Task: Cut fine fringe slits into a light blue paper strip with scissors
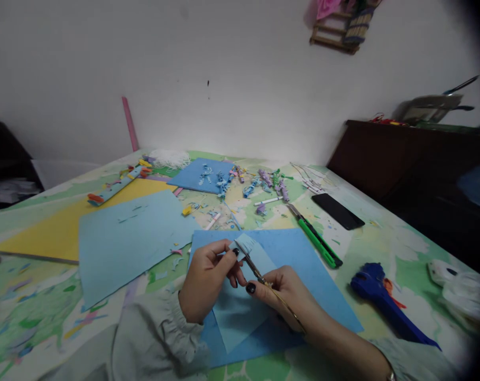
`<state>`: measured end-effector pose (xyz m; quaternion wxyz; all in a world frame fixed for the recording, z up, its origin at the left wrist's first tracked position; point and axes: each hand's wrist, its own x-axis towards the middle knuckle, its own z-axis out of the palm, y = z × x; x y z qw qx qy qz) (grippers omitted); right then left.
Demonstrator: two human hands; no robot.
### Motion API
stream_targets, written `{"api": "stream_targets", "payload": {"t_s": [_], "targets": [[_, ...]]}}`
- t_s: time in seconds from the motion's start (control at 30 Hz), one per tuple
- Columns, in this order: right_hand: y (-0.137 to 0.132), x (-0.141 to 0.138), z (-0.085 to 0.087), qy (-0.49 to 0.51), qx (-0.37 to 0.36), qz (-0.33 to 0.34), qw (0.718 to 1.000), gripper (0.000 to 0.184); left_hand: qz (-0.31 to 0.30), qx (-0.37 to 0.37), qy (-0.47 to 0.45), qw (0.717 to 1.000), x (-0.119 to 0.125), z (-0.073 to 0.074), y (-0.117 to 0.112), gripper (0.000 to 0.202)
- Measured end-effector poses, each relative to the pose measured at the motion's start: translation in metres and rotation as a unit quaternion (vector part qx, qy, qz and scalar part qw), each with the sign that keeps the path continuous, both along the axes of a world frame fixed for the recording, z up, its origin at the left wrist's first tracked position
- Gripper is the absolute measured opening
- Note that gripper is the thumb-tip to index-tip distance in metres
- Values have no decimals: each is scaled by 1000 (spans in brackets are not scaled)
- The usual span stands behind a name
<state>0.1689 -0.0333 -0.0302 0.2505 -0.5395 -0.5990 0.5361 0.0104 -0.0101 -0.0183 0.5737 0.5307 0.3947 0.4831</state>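
Note:
My left hand (pixel 206 280) pinches the top corner of a light blue paper piece (pixel 240 312) whose upper edge is cut into a fringe. My right hand (pixel 285 293) is closed on small gold-handled scissors (pixel 259 275), their blades at the fringed edge between the two hands. Both hands hover over a darker blue sheet (pixel 303 264) lying on the table at the near middle.
A large light blue sheet (pixel 125 238) overlaps a yellow sheet (pixel 49 227) at left. A green utility knife (pixel 317 241), a black phone (pixel 337 211) and a blue glue gun (pixel 382 301) lie at right. Curled paper scraps, a marker and another blue sheet (pixel 200 177) sit further back.

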Motion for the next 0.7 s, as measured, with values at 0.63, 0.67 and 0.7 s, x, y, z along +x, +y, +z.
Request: {"api": "stream_targets", "payload": {"t_s": [0.63,0.67,0.7], "targets": [[-5,1,10,66,-1,16,998,54,10,17,14,1000,0,3,-1,16],[-5,0,10,64,-3,15,998,54,8,19,14,1000,-1,2,-2,16],[-5,0,10,63,-5,13,998,54,6,20,14,1000,-1,1,-2,16]]}}
